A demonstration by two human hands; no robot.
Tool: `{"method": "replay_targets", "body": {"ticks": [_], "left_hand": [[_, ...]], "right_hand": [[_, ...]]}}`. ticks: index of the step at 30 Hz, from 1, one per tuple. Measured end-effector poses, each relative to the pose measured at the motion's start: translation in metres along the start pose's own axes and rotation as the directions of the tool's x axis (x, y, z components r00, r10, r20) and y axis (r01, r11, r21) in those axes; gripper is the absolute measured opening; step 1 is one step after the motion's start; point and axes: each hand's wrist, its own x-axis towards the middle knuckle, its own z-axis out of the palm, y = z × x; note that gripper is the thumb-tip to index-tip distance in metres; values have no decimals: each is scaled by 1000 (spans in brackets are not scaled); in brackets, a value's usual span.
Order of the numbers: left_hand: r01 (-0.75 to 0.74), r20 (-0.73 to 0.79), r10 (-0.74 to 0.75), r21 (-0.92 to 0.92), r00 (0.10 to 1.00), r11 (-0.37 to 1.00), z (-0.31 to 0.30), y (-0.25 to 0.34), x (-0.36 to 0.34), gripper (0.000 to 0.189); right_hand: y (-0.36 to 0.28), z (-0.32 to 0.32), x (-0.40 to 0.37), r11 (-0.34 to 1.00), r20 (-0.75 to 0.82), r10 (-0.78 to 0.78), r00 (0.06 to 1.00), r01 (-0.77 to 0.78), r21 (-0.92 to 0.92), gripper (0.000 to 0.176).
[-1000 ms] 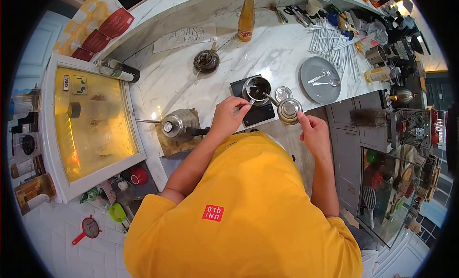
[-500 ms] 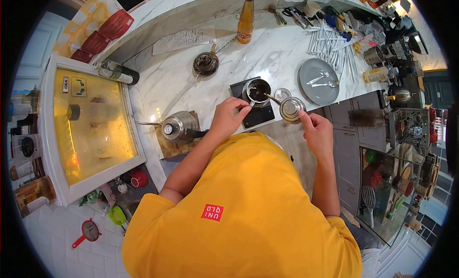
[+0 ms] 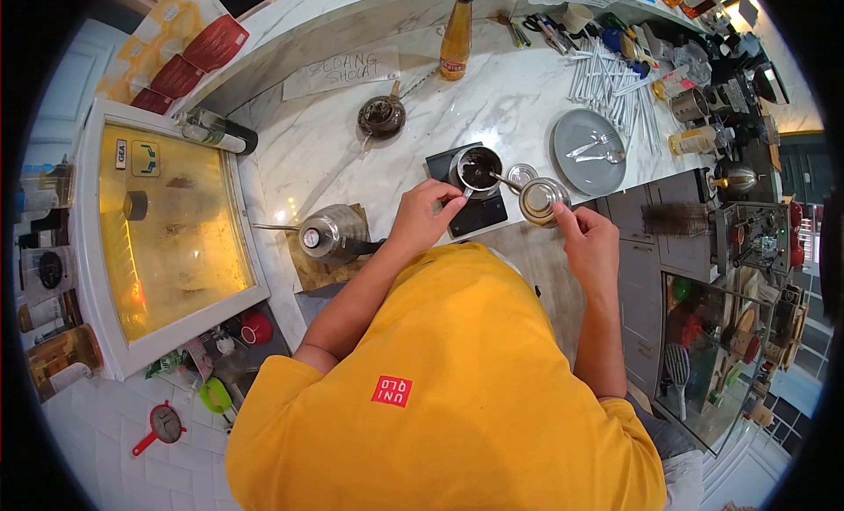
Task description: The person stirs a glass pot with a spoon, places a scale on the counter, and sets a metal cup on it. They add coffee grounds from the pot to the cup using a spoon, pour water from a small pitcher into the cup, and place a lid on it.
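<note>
A metal pot (image 3: 477, 169) with dark contents stands on a black scale (image 3: 479, 214). My left hand (image 3: 429, 214) pinches the pot's handle at its near side. In my right hand (image 3: 584, 232) is a round metal lid (image 3: 542, 200), held by its edge just right of the pot. A thin spoon-like handle (image 3: 504, 181) reaches from the pot toward the lid; its far end is hidden. Behind the lid, a small round metal piece (image 3: 522, 174) lies on the counter.
A steel kettle (image 3: 326, 236) stands on a wooden board at the left. Farther back are a glass teapot (image 3: 381, 117) and an amber bottle (image 3: 455, 38). A grey plate (image 3: 590, 171) with cutlery lies right, near many white straws (image 3: 614, 89).
The view has shifted slightly, so the counter items sit a little more to the right. Both hands keep nearly the same hold on the pot handle and the lid.
</note>
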Motion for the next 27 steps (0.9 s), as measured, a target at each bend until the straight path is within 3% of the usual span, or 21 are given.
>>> {"method": "replay_targets", "body": {"ticks": [27], "left_hand": [[-13, 29, 12, 17, 999, 1000, -2, -4, 3, 17]], "right_hand": [[1, -7, -2, 999, 29, 37, 999, -38, 30, 49]]}}
